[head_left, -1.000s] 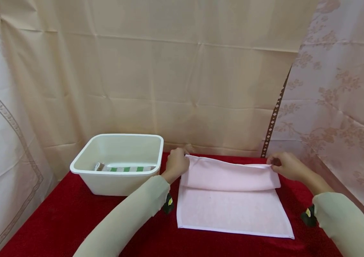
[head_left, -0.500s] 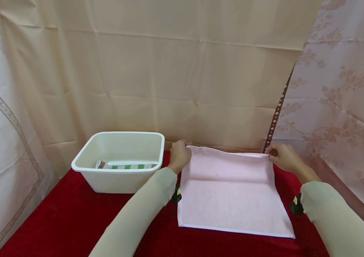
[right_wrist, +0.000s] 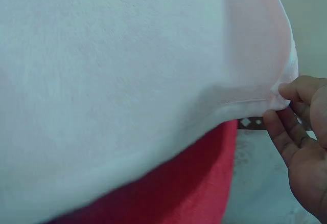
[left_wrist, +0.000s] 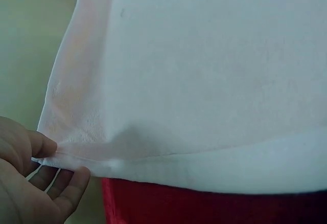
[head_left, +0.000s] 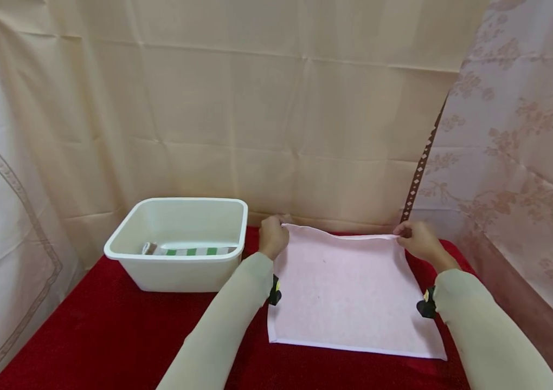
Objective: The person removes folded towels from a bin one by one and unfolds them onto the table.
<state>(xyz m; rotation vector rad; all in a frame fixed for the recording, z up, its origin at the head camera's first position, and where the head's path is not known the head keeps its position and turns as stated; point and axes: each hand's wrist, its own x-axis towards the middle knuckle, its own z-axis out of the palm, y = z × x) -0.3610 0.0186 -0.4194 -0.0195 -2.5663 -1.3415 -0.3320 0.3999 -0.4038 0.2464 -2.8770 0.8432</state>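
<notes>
A pale pink towel [head_left: 349,292] with white hemmed edges is spread over the red cloth, its near edge lying flat toward me. At its far left corner my left hand [head_left: 274,237] pinches the fabric. My right hand [head_left: 420,239] pinches the far right corner, and the far edge between the hands sags slightly. In the left wrist view, thumb and fingers of the left hand [left_wrist: 43,175] grip the corner hem. The right wrist view has the right hand [right_wrist: 304,127] holding its corner between thumb and fingertips, the towel [right_wrist: 127,81] hanging off to the left.
A cream plastic basin [head_left: 179,271] stands left of the towel, close to the left hand. Inside it lies a rolled or folded cloth with green and white checks [head_left: 198,251]. Red cloth [head_left: 110,336] covers the table. A beige curtain [head_left: 237,108] hangs right behind the table.
The towel's far part, folded over toward me a second ago, has been opened out flat toward the back. Both hands keep hold of the corners; the right hand has shifted slightly left.
</notes>
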